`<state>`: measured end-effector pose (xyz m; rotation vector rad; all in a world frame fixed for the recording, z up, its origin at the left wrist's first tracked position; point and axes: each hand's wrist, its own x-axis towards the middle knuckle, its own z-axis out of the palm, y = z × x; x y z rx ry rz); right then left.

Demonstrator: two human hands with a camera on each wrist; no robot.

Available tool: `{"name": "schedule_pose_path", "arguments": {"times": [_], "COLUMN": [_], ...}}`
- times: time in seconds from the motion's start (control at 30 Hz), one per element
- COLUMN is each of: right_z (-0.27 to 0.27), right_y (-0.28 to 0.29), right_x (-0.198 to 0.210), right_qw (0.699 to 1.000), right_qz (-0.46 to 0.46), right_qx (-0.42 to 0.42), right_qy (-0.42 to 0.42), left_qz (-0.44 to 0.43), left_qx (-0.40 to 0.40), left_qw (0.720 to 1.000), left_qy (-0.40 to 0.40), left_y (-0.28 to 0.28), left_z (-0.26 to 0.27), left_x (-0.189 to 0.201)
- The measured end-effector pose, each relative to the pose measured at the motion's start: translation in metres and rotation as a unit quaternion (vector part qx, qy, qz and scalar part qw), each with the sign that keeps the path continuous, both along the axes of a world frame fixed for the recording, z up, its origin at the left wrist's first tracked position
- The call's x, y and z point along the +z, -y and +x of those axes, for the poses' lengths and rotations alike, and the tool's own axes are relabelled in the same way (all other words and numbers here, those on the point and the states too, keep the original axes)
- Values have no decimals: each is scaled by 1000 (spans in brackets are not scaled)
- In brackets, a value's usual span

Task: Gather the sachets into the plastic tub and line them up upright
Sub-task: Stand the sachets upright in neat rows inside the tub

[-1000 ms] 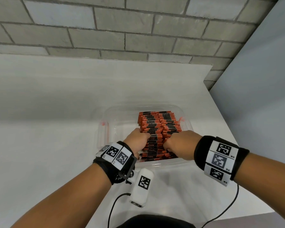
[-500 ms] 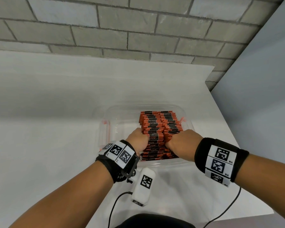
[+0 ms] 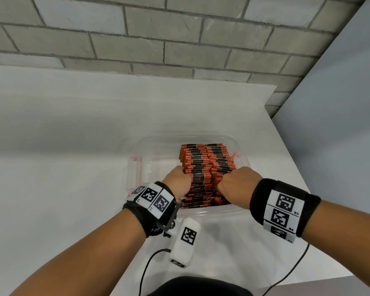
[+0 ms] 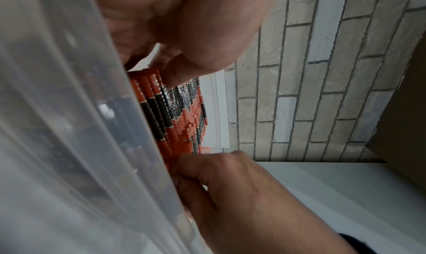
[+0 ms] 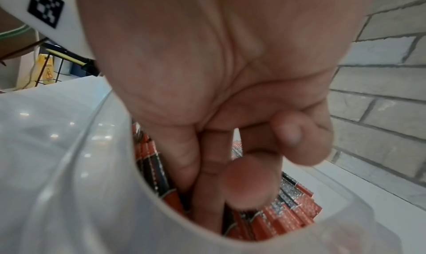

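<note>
Your left hand (image 3: 178, 180) and right hand (image 3: 236, 181), fingers curled into the sachets (image 3: 205, 161) between them, risk toppling the upright rows inside the plastic tub (image 3: 135, 167) if you release unevenly.

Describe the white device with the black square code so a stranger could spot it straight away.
On the white table that meets the grey brick wall, look nearer the person than the clear plastic tub of orange-and-black sachets. The white device hangs just behind the left hand, under its wrist. Unlike the flat wristband tags, it is a rounded block with a black cable.
</note>
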<state>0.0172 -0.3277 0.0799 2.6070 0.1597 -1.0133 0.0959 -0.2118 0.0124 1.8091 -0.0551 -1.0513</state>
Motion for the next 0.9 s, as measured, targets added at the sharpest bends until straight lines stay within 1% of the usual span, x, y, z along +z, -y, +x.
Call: {"name": "schedule_pose_path", "arguments": {"times": [0.1,0.2,0.27,0.37,0.4,0.43,0.53,0.6,0.67,0.73,0.83,0.9], "right_z": [1,-2,-4,-7,-8,-9,-12,-13,-16,-22,-31,-32], "right_y": [4,9,13,18,19,19,13,11,13,12,10,12], "right_x": [-1,1,1,-2,-5,-7,-12,-9,-3,0,-5,-7], "right_qw": [1000,998,993,976,975,978,986,984,983,983,987,984], "right_qz": [8,30,58,113,117,110,88,92,101,109,105,120], "right_qx": [-12,-39,-67,-91,-94,-97,-133,-146,-140,-130,-116,-135], "right_qy": [11,45,80,159,165,148,43,39,61,63,24,9], "left_qz": [-2,-3,1,13,14,16,16,10,10,6,-8,-18], "left_qx": [-3,3,3,5,9,11,18,39,43,48,53,55], "left_qw": [1000,1000,1000,1000,999,999,998,997,996,995,994,993], "left_qy": [-5,-12,-17,-24,-30,-35,-57,-73,-77,-84,-97,-103], "left_y": [0,0,0,1,2,3,5,4,3,2,2,2], "left_z": [-1,0,0,1,2,3,4,3,3,3,2,0], "left_x": [1,1,1,0,-1,-2,-1,1,2,4,5,8]}}
